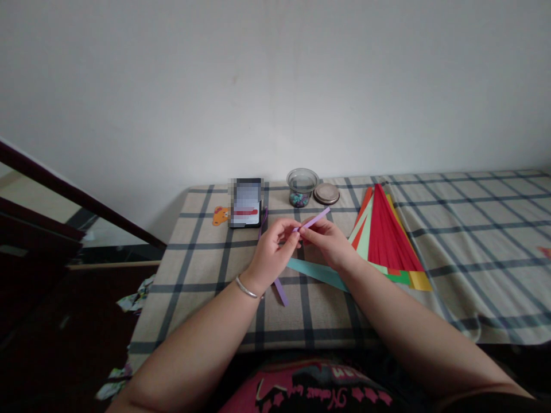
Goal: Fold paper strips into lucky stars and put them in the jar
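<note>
Both hands meet above the middle of the checked tablecloth (198, 258). My left hand (271, 252), with a silver bangle on the wrist, pinches a purple paper strip (316, 218) with thumb and fingers closed. My right hand (329, 241) pinches the same strip from the other side; one end sticks up to the right, the other end trails down below my left wrist. A teal paper strip (316, 273) lies flat on the cloth under my right wrist.
A fan of red, green, orange and yellow paper strips (387, 241) lies right of my hands. Behind stand a clear jar (302, 187) with small coloured pieces, its round lid (326, 193), and a propped phone (245, 202). An orange bear sticker (221, 215) lies left of the phone.
</note>
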Action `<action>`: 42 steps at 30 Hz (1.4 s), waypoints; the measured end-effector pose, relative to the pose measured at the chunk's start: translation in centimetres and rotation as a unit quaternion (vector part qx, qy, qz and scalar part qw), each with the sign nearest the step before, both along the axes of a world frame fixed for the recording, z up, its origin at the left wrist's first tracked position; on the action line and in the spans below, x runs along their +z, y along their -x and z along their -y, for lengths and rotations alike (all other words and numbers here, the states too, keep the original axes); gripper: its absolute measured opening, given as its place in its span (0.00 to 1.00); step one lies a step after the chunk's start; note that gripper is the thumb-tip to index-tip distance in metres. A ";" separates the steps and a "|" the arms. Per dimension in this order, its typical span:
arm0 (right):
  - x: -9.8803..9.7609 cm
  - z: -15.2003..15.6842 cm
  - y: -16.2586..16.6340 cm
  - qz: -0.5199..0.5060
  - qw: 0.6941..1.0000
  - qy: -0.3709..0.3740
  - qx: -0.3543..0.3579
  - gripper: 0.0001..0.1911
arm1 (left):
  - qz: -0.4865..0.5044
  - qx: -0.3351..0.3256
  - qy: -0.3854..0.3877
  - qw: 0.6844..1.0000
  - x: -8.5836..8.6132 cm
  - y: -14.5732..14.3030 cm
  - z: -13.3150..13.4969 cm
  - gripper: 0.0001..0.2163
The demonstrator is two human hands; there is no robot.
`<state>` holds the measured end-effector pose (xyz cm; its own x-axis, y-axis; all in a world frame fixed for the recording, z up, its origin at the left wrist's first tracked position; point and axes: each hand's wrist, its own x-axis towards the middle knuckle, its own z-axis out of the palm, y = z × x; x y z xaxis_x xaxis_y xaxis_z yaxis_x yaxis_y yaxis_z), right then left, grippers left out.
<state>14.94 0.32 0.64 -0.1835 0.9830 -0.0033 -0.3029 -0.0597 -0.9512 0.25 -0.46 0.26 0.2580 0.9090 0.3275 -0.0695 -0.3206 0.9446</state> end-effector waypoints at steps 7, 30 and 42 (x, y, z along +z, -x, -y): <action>0.2 0.0 -0.1 0.015 0.999 -0.008 -0.036 0.19 | 0.005 0.030 0.001 1.000 0.1 -0.3 0.0 0.08; 0.4 0.3 -0.3 -0.057 0.995 0.033 0.081 0.16 | 0.123 -0.042 0.100 0.986 -0.1 -0.2 -0.4 0.10; -0.5 0.1 -0.2 -0.025 0.997 -0.035 0.061 0.16 | 0.118 -0.051 0.131 0.983 -0.3 -0.2 -0.6 0.15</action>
<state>15.10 0.24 0.17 -0.2998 0.9509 0.0772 -0.3452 -0.0326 -0.9380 0.45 0.14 -0.07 0.2981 0.9432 0.1470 -0.3153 -0.0481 0.9478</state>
